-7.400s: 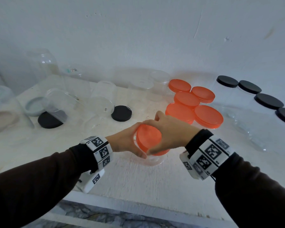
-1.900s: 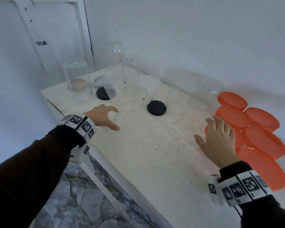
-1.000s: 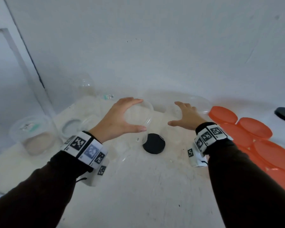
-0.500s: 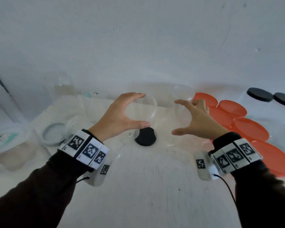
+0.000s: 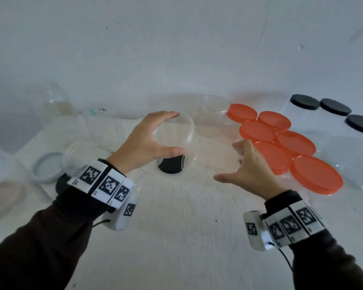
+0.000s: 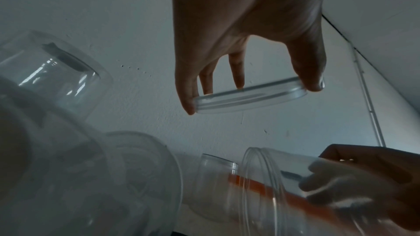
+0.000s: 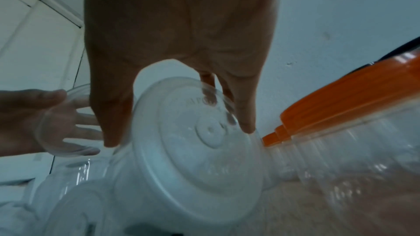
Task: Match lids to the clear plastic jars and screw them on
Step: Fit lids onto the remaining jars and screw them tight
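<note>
My left hand (image 5: 177,133) is raised over the table's middle and pinches a clear round lid (image 5: 173,130) by its rim, thumb on one side and fingers on the other. The left wrist view shows that lid (image 6: 250,96) edge-on between the fingertips. To its right, my right hand (image 5: 226,161) grips a clear plastic jar (image 6: 268,195) round its lower end. It is tilted, open mouth turned toward the lid. In the right wrist view the jar's moulded base (image 7: 197,141) faces the camera. Lid and jar are a short gap apart.
A black lid (image 5: 171,165) lies on the white table (image 5: 187,237) under the clear lid, and a grey lid (image 5: 46,169) lies at left. Orange-lidded jars (image 5: 296,143) and black-lidded jars (image 5: 335,106) crowd the right. Open clear jars (image 5: 214,109) stand along the back wall and at left.
A second ago my right hand was reaching among the back jars; it has come back toward me holding the clear jar. My left hand keeps the clear lid raised.
</note>
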